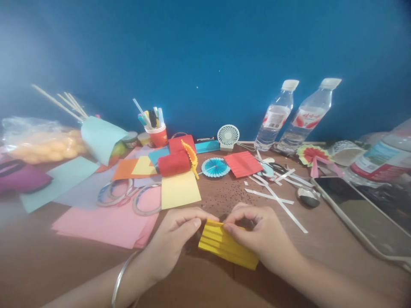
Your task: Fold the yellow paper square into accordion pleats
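Observation:
A yellow sheet of paper [229, 246] with several parallel pleats lies between my two hands, near the front of the brown table. My left hand [181, 233], a silver bangle on its wrist, pinches the sheet's upper left corner with thumb and fingers. At the upper edge, right of the middle, my right hand [253, 229] pinches the paper between thumb and index finger. Beyond the hands are a blue pleated paper rosette [215, 167] and a red pleated sheet [243, 164], both on the table.
Left are pink sheets [105, 224], tape rolls [147, 199], a pale yellow sheet [180, 190] and a cup of pens [158, 136]. White paper strips [282, 205], a spoon [308, 196], a phone [362, 214] and bottles [274, 117] stand or lie right. A small fan [228, 136] is behind.

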`<state>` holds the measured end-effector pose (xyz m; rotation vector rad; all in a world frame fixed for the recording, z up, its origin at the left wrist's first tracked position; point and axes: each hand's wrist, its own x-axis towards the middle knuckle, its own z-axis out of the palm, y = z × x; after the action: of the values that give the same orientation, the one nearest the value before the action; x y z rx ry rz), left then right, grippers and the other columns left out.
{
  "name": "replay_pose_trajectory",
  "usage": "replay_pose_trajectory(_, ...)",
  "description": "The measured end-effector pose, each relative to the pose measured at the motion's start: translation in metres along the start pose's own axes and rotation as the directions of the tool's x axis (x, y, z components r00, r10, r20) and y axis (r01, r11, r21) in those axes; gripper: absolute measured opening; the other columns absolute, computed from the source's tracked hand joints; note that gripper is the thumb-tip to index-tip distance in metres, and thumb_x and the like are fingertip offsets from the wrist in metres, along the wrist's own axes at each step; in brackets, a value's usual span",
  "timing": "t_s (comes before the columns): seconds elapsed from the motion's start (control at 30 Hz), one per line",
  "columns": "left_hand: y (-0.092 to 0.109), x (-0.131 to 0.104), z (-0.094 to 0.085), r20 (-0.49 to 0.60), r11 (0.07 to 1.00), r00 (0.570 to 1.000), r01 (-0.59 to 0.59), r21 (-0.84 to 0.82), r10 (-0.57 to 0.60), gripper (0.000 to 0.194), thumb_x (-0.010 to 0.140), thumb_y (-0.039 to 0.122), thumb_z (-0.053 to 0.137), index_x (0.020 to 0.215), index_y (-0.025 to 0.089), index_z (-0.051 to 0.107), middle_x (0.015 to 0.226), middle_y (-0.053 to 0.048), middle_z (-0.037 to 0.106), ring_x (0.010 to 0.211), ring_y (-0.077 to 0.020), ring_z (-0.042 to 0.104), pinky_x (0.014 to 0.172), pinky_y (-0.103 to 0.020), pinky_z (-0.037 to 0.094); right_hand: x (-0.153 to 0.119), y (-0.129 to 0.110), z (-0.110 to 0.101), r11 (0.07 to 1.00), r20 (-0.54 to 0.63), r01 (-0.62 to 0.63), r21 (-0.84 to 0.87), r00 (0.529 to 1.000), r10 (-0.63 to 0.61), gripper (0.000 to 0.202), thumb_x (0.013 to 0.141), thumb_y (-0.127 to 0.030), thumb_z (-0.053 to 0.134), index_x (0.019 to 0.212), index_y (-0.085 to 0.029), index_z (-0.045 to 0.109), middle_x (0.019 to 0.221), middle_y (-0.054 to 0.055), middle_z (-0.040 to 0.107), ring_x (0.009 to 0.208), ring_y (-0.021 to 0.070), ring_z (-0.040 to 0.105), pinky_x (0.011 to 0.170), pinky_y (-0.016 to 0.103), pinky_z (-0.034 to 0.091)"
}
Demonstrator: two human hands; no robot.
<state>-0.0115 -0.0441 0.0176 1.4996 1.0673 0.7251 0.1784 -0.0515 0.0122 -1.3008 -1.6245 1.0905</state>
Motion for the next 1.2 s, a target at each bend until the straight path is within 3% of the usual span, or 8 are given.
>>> replay_pose_trajectory(0.2, 0.001, 0.002, 0.004, -0.122, 0.99, 0.992, -0.006, 0.14, 0.023, 0.011, 0.077, 0.026, 0.059, 0.073, 0.019, 0.067, 0.073, 0.001, 0.067, 0.069, -0.0126, 0.058, 0.064, -0.02, 0.044, -0.001, 0.0, 0.001, 0.999, 0.007, 0.0, -0.043, 1.0, 0.0, 0.011, 0.07, -0.018, 0.06, 0.063, -0.02, 0.068, 0.062, -0.001, 0.063, 0.061, 0.0135, 0.057, 0.06, 0.025, 0.041)
replay_pose_trajectory(0.37, -0.007, 0.008, -0.003, -0.298, 0.996, 0.954, 0.063, 0.061, -0.042, 0.018, 0.076, 0.034, 0.06, 0.072, 0.018, 0.067, 0.071, 0.0, 0.066, 0.068, -0.014, 0.057, 0.063, -0.022, 0.044, 0.01, 0.005, -0.008, 0.994, -0.028, -0.073, -0.075, 0.997, 0.071, 0.011, 0.072, -0.022, 0.059, 0.065, -0.019, 0.067, 0.068, -0.001, 0.067, 0.064, 0.0137, 0.057, 0.06, 0.024, 0.041)
replay_pose_trajectory(0.5, -0.013, 0.014, -0.009, -0.288, 0.992, 0.956, 0.091, 0.089, -0.062, 0.02, 0.077, 0.037, 0.06, 0.075, 0.018, 0.067, 0.077, -0.001, 0.068, 0.075, -0.0164, 0.058, 0.069, -0.025, 0.045, 0.018, 0.007, -0.017, 0.982, 0.018, -0.133, -0.132, 0.991, 0.136, 0.012, 0.073, -0.023, 0.058, 0.066, -0.019, 0.067, 0.069, -0.002, 0.068, 0.065, 0.0143, 0.059, 0.06, 0.023, 0.042)
replay_pose_trajectory(0.63, -0.008, 0.014, -0.011, -0.165, 0.946, 0.982, 0.134, 0.294, -0.088, 0.018, 0.08, 0.034, 0.054, 0.076, 0.02, 0.064, 0.077, 0.0, 0.067, 0.075, -0.0164, 0.058, 0.067, -0.026, 0.044, 0.02, 0.011, -0.023, 0.958, 0.126, -0.093, -0.27, 0.983, 0.131, 0.013, 0.075, -0.021, 0.057, 0.068, -0.021, 0.067, 0.07, -0.002, 0.068, 0.067, 0.0145, 0.059, 0.06, 0.024, 0.042)
replay_pose_trajectory(0.77, -0.006, 0.011, -0.011, 0.015, 0.735, 0.996, -0.076, 0.673, 0.09, 0.015, 0.083, 0.02, 0.049, 0.075, 0.02, 0.061, 0.08, 0.001, 0.06, 0.078, -0.0151, 0.054, 0.073, -0.029, 0.041, 0.021, 0.018, -0.022, 0.895, 0.19, 0.161, -0.415, 0.978, -0.087, 0.014, 0.075, -0.011, 0.059, 0.066, -0.02, 0.065, 0.07, -0.002, 0.064, 0.069, 0.0132, 0.057, 0.064, 0.024, 0.04)
replay_pose_trajectory(0.93, -0.011, 0.015, -0.009, 0.177, 0.664, 0.975, -0.223, 0.714, 0.137, 0.013, 0.085, 0.018, 0.052, 0.092, 0.023, 0.061, 0.092, 0.0, 0.056, 0.091, -0.0142, 0.052, 0.082, -0.028, 0.04, 0.023, 0.028, -0.021, 0.803, 0.268, 0.38, -0.459, 0.921, -0.283, 0.013, 0.077, -0.01, 0.062, 0.067, -0.018, 0.065, 0.071, 0.0, 0.062, 0.072, 0.0135, 0.054, 0.066, 0.024, 0.04)
replay_pose_trajectory(1.1, -0.013, 0.017, -0.01, 0.289, 0.561, 0.942, -0.333, 0.758, 0.168, 0.017, 0.089, 0.017, 0.044, 0.091, 0.021, 0.061, 0.087, 0.0, 0.057, 0.083, -0.0136, 0.052, 0.075, -0.027, 0.042, 0.025, 0.033, -0.03, 0.792, 0.437, 0.484, -0.373, 0.844, -0.31, 0.011, 0.083, -0.013, 0.057, 0.079, -0.018, 0.066, 0.074, 0.001, 0.063, 0.075, 0.0131, 0.054, 0.067, 0.024, 0.041)
replay_pose_trajectory(1.2, -0.011, 0.015, -0.012, 0.422, 0.439, 0.888, -0.459, 0.773, 0.185, 0.024, 0.089, 0.011, 0.041, 0.096, 0.021, 0.061, 0.086, -0.001, 0.059, 0.081, -0.0147, 0.052, 0.073, -0.027, 0.043, 0.027, 0.036, -0.035, 0.796, 0.472, 0.502, -0.339, 0.822, -0.318, 0.011, 0.084, -0.013, 0.056, 0.08, -0.019, 0.065, 0.077, 0.001, 0.064, 0.076, 0.0128, 0.055, 0.068, 0.024, 0.041)
